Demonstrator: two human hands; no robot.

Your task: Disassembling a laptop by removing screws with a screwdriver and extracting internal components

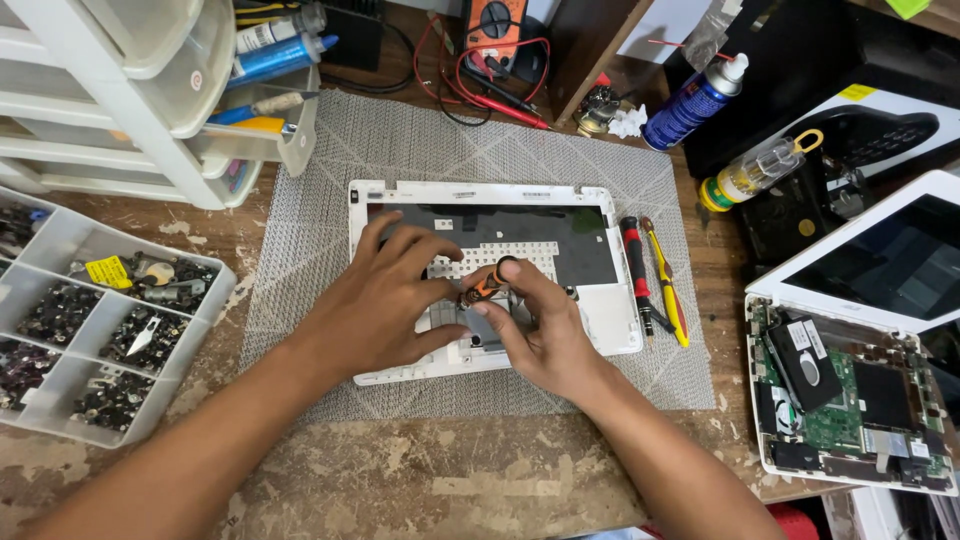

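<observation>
The left hand [385,300] lies palm-down and loosely spread on the white plastic laptop palmrest shell [610,320], its fingers splayed over the dark inner panel and its thumb beside the tool tip; it grips nothing. The right hand [535,325] is closed around a small orange-and-black precision screwdriver [487,284], pinching the handle between thumb and fingers.

The screwdriver sits over the middle of the shell, near its front half. Its long axis is tilted: the black cap end points up and to the right, away from the person, while the tip points down-left into the shell, just beside the left thumb.

The shell rests at the centre of a grey woven work mat [320,200], its long side running left to right.

Counted around the shell: 2 more screwdrivers lie just to its right on the mat, 1 red-and-black [634,262] and 1 yellow-handled [668,290], both lengthwise away from the person. Farther right of the shell sits 1 opened white laptop base with a green circuit board [850,400]. Behind and to the right stand 1 blue spray can [692,105] and 1 clear bottle with a yellow ring cap [755,170]. Left of the shell is 1 clear compartment tray of dark screws [90,330].
</observation>
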